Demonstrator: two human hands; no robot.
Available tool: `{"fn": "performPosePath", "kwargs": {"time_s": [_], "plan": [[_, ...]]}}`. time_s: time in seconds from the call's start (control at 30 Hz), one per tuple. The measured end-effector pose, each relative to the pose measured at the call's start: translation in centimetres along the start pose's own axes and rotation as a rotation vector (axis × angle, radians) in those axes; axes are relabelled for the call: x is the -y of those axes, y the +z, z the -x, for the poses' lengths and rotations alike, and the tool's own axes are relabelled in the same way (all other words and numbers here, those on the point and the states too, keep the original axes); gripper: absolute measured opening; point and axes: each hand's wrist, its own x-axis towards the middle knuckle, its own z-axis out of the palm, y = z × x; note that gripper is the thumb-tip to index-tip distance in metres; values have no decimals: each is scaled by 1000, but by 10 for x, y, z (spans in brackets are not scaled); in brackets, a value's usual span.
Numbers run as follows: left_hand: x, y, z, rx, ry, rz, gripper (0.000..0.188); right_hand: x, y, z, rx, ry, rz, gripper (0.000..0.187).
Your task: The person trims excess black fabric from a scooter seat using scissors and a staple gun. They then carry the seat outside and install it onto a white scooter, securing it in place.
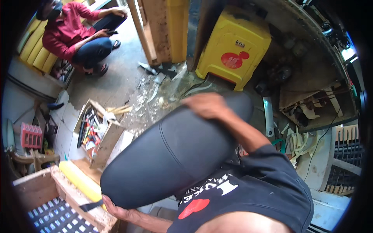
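Note:
A long black motorcycle seat [155,155] with a double seam across its middle lies slantwise in front of my body. At its near left end, my left hand [114,209] grips the rim, with some fingers hidden behind the edge. A short black strap [91,205] sticks out beside those fingers. My right hand [206,105] lies on the seat's upper surface near the far edge, slightly blurred, palm down. The seat's underside is hidden from view.
A wooden box of tools [99,132] stands at left, near a wooden frame with woven black straps [58,213] and a yellow roll [79,180]. A yellow plastic stool [235,46] stands beyond. Scraps litter the floor. Another person [77,39] squats at far left holding a phone.

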Motion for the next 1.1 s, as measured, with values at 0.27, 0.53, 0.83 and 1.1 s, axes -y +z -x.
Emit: {"fn": "performPosePath", "kwargs": {"time_s": [0.27, 0.53, 0.83, 1.1], "plan": [[26, 30, -39, 91, -247, -113, 49, -278, 50, 140, -290, 813, -1085, 73], [59, 37, -83, -103, -285, -304, 54, -234, 52, 201, -464, 889, -1444, 69], [-92, 173, -18, 45, -594, -159, 52, -112, -320, 242, -443, 614, -966, 77], [-279, 226, 1, 217, -731, 200, 50, 85, -621, 274, -1331, -20, -1229, 63]]}}
